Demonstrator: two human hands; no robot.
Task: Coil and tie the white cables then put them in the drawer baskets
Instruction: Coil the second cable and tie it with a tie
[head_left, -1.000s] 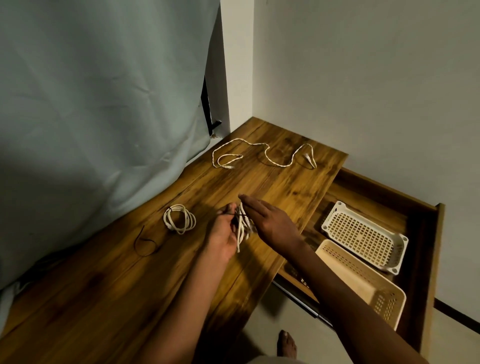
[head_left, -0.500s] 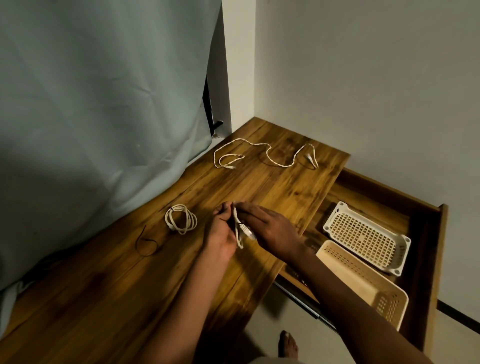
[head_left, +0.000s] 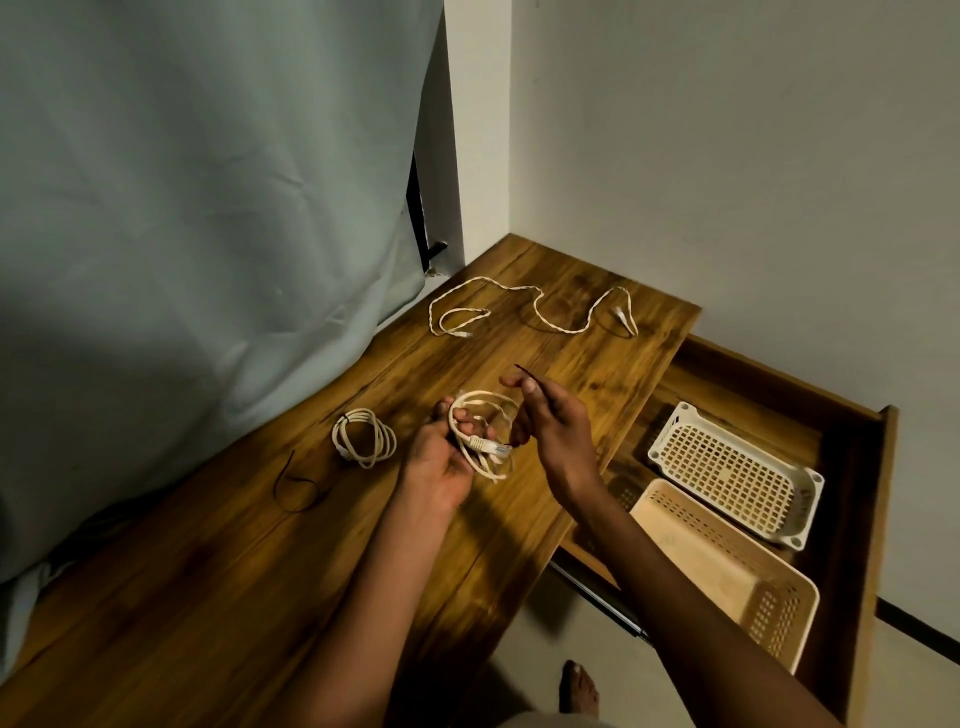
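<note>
Head view, hands: left (head_left: 441, 457) gripping coiled cable (head_left: 480, 441), right (head_left: 550, 421) pinching black tie (head_left: 527, 375), tied coil (head_left: 363, 437) beside, loose cable (head_left: 535, 312) beyond

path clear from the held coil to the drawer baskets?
Nothing visible blocks it. The left hand holds the white coiled cable above the wooden desk; the open drawer lies to its right, white perforated basket and beige basket both uncovered.

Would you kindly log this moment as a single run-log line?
left hand: holds coiled cable | right hand: pinches black tie | second coil: on desk | loose cable: uncoiled | baskets: empty
</note>
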